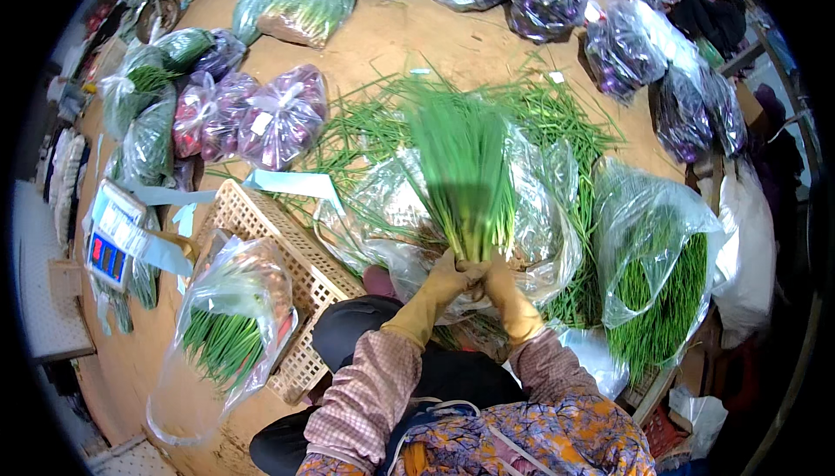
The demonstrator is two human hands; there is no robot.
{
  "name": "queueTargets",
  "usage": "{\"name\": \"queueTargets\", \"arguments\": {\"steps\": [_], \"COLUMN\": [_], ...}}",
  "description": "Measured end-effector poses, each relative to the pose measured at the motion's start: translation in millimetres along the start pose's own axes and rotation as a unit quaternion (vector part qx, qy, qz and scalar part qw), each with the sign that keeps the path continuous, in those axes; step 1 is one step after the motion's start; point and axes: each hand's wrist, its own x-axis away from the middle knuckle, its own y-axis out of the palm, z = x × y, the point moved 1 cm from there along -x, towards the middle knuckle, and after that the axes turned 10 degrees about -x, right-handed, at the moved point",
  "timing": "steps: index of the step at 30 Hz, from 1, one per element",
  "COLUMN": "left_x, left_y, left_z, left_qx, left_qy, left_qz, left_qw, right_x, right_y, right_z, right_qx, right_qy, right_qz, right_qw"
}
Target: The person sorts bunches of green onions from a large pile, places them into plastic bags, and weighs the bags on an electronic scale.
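A thick bunch of green chives or thin scallions [466,150] stands upright before me, its leaves blurred at the top. My left hand [445,285], in a tan rubber glove, is closed round the pale root ends. My right hand [507,290], gloved alike, grips the same ends from the other side, touching the left. Behind and beneath the bunch lies an open clear plastic bag [548,195] with brown matter inside. Loose green stalks [554,107] are strewn round the bag. The fingertips are partly hidden by the stems and each other.
At left, a beige plastic crate [280,228] bears an open bag of green stalks [225,339]; beyond it is a digital scale [111,241]. An open bag of greens [659,280] stands at right. Tied bags of purple produce [284,117] and bagged scallions [313,12] line the floor's far side.
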Motion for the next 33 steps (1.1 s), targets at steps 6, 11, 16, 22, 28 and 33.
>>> {"name": "queueTargets", "arguments": {"steps": [6,11,16,22,28,33], "left_x": [15.3,35.7,37.0,43.9,0.1,35.8], "left_y": [-16.2,-30.1,-16.6,-16.7,-46.6,-32.5], "left_z": [-2.2,-1.6,2.5,-4.6,-88.9,-26.6], "left_qx": [0.284,0.305,0.241,-0.008,0.157,-0.137], "left_qy": [0.006,0.036,0.122,0.183,0.139,0.081], "left_qz": [0.044,0.02,0.076,0.26,0.245,0.308], "left_qw": [0.958,0.952,0.96,0.948,0.947,0.938], "right_x": [19.5,48.6,54.9,53.2,61.2,50.4], "right_y": [49.0,52.0,47.9,89.1,118.8,99.1], "right_z": [-30.3,-80.2,-97.3,-112.6,-104.8,-107.8], "right_qx": [0.386,0.107,0.142,0.493,0.42,0.389], "right_qy": [-0.309,-0.082,-0.168,-0.211,-0.275,-0.195], "right_qz": [0.0,-0.185,-0.042,-0.003,-0.016,-0.023], "right_qw": [0.869,0.973,0.975,0.844,0.865,0.9]}}
